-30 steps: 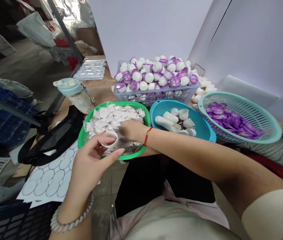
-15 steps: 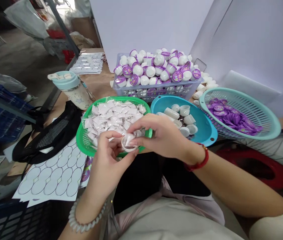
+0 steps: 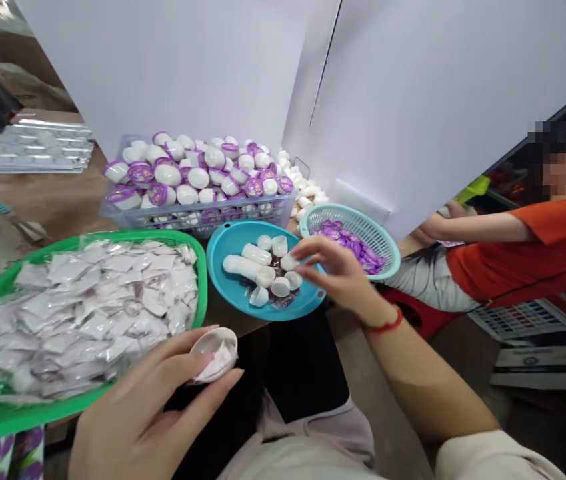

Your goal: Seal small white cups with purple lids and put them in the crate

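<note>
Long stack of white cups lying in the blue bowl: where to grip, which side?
Pinch the long stack of nested white plastic cups across its rounded sides near mid-length, coming from above. It lies on its side in the round blue plastic bowl, top exposed; loose white cups crowd its open end and the bowl's wall would likely block a level approach. The right hand is nearest.

Glossy white plastic cup (image 3: 214,353); crinkly clear-film sachets (image 3: 87,313) in a green plastic mesh basket (image 3: 201,267); smooth teal plastic bowl (image 3: 223,243); wooden table (image 3: 67,200).
</note>
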Demonstrator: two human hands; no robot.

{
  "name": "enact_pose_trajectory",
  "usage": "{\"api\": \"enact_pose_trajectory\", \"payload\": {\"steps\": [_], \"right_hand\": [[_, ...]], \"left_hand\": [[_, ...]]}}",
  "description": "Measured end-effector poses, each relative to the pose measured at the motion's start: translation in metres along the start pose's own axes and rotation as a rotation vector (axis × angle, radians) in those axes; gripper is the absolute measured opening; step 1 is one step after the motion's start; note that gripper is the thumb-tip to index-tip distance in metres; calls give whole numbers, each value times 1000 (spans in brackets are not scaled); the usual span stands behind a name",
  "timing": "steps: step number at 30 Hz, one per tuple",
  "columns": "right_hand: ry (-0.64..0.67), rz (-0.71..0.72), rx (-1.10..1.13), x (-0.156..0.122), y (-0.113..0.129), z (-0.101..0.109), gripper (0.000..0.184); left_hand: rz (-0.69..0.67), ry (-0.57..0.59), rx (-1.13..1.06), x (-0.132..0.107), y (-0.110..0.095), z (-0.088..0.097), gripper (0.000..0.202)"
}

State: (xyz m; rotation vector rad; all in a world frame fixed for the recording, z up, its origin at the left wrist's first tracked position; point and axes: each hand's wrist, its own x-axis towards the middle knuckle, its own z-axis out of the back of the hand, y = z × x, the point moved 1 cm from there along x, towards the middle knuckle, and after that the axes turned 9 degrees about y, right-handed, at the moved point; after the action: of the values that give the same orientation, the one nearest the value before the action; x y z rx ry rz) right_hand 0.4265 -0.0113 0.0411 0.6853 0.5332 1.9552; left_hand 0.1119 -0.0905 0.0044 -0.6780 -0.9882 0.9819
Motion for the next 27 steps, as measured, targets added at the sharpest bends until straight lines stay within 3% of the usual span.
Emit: {"api": "enact_pose_trajectory", "payload": {"steps": [1,2,3,6,9,14,19,27], "right_hand": [[-5,-197,-190,3,-30,16,31],[73,-390,-395,7,-60,30,30],[128,-476,-463,12,-88,43,28],[279,-576,-543,26,-154,64,25],[387,-618,-609,36,-189,72,26],[456,-654,-693,50,-215,84,39],[500,-679,-710,60,-231,78,34],[448,-697,-754,58,-233,67,34]], "left_hand": [[-7,27,25,3,-2,-1,19],[-11,64,57,6,-4,-3,14],[-4,110,78,9,-6,-4,11],[72,218,17,15,-9,-9,15],[110,230,-74,13,-6,-12,14],[245,253,-400,3,-5,-16,13],[495,180,-716,0,-15,-20,26],[527,248,-676,1,-14,-19,22]]}}
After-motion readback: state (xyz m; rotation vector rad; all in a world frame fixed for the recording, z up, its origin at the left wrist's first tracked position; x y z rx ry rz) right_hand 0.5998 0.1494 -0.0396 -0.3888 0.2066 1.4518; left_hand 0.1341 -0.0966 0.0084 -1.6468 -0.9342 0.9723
